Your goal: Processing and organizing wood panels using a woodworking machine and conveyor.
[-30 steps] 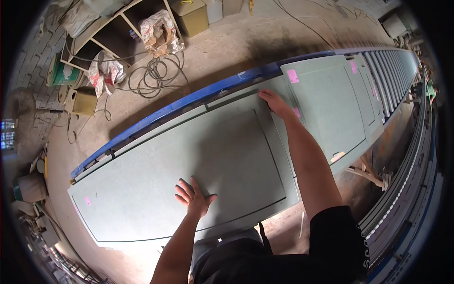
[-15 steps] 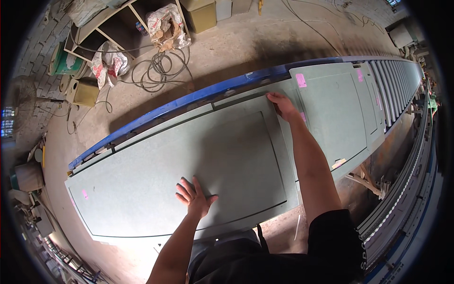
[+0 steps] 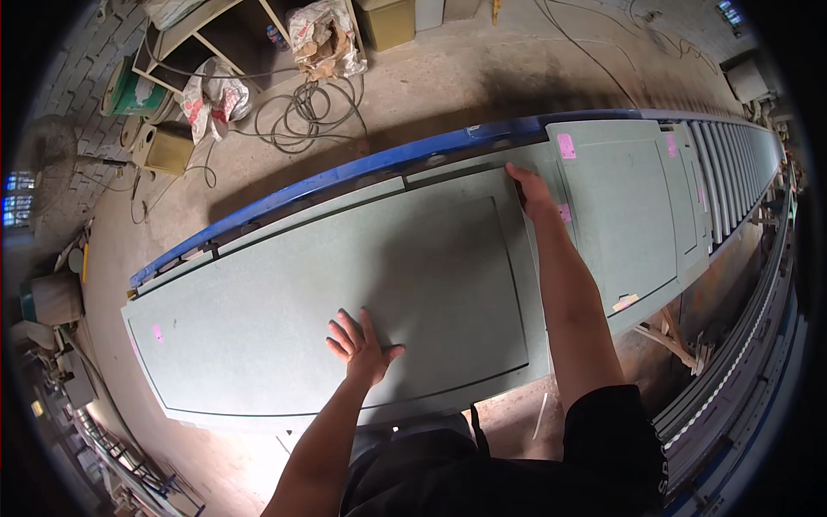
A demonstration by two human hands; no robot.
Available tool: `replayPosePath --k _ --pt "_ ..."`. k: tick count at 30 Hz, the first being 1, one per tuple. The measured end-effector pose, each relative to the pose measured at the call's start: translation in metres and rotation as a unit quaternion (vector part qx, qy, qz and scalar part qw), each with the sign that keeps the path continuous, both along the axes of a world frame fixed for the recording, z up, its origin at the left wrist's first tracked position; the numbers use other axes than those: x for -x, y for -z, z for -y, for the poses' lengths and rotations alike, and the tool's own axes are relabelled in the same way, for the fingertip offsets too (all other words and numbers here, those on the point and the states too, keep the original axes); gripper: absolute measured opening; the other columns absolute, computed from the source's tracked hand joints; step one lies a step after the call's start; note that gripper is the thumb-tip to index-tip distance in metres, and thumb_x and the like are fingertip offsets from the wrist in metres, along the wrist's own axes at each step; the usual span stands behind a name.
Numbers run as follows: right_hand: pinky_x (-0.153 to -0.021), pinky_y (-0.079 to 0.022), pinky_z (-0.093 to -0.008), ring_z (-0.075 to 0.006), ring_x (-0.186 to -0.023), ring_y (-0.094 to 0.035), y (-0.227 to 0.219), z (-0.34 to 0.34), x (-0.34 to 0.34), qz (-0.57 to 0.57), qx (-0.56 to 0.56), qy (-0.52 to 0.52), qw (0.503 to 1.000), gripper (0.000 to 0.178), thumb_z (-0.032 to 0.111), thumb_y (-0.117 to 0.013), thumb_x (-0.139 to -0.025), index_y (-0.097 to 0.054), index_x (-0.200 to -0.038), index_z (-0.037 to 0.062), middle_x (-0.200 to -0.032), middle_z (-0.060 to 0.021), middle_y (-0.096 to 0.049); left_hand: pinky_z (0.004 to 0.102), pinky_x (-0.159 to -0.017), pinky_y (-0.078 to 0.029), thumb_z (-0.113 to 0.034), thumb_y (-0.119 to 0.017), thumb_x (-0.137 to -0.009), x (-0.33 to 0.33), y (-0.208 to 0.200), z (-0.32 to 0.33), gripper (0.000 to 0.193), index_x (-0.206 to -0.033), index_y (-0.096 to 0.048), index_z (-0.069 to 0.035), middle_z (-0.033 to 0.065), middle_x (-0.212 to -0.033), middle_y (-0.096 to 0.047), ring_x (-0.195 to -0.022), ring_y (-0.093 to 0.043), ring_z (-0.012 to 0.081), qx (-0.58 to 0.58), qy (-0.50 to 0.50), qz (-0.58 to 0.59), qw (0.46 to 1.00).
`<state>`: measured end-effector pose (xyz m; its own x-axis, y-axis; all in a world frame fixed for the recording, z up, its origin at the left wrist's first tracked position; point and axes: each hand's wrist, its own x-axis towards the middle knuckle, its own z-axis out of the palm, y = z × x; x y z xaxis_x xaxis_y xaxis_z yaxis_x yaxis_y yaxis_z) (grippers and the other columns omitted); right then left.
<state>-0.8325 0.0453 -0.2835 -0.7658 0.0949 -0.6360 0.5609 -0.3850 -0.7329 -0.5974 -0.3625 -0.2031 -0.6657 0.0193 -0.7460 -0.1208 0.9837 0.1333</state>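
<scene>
A long grey-green door-like panel (image 3: 258, 293) with a thin dark groove framing its face lies flat before me. My left hand (image 3: 366, 355) rests on it with fingers spread, near the middle of its near half. At the far right corner of the same panel, my right hand (image 3: 531, 188) has its fingers bent over the edge; the fingertips are partly hidden. To the right of that hand lies a stack of similar panels (image 3: 620, 207) with pink labels. A small pink label (image 3: 158, 333) also sticks to the left end of the long panel.
A blue rail (image 3: 345, 168) runs along the far side, leading to a roller conveyor (image 3: 732, 181) at the right. Coiled cable (image 3: 301, 121), open shelving (image 3: 245, 39) and crumpled bags stand beyond. Long metal profiles (image 3: 732, 353) lie at the lower right.
The whole view has shifted slightly, so things appear a little farther right. Both hands keep about the same places on the panel.
</scene>
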Motion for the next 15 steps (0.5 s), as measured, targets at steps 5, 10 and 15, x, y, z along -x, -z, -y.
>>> replayPosePath --k 5,10,15 --pt "-0.083 -0.045 -0.0284 -0.015 -0.093 -0.059 -0.008 0.014 0.0 -0.055 -0.073 -0.006 0.996 0.032 0.027 -0.063 -0.091 -0.065 -0.112 0.003 -0.103 -0.0048 -0.066 0.0688 -0.102 0.011 -0.069 -0.056 -0.077 -0.001 0.0 0.003 0.118 -0.148 0.014 -0.006 0.0345 -0.145 0.027 -0.132 0.028 0.0548 0.002 -0.009 0.0 1.0" --pt "-0.082 -0.044 -0.0272 -0.0123 -0.092 -0.057 0.008 0.005 -0.002 -0.082 -0.178 -0.039 0.98 0.027 0.028 -0.062 -0.092 -0.068 -0.109 0.0076 -0.099 -0.0015 -0.066 0.0684 -0.103 0.01 -0.067 -0.058 -0.078 0.003 -0.006 0.0 0.116 -0.149 0.012 -0.007 0.0332 -0.146 0.026 -0.132 0.027 0.0547 -0.011 -0.029 0.005 1.0" --pt "-0.079 -0.044 -0.0264 -0.0099 -0.089 -0.056 0.015 -0.008 -0.001 -0.119 -0.287 -0.065 0.948 0.033 0.033 -0.067 -0.088 -0.066 -0.107 0.0061 -0.096 -0.0007 -0.065 0.0698 -0.102 0.009 -0.066 -0.06 -0.077 0.005 -0.007 0.0 0.114 -0.15 0.007 -0.009 0.0317 -0.148 0.025 -0.133 0.026 0.0547 -0.016 -0.021 0.009 1.0"
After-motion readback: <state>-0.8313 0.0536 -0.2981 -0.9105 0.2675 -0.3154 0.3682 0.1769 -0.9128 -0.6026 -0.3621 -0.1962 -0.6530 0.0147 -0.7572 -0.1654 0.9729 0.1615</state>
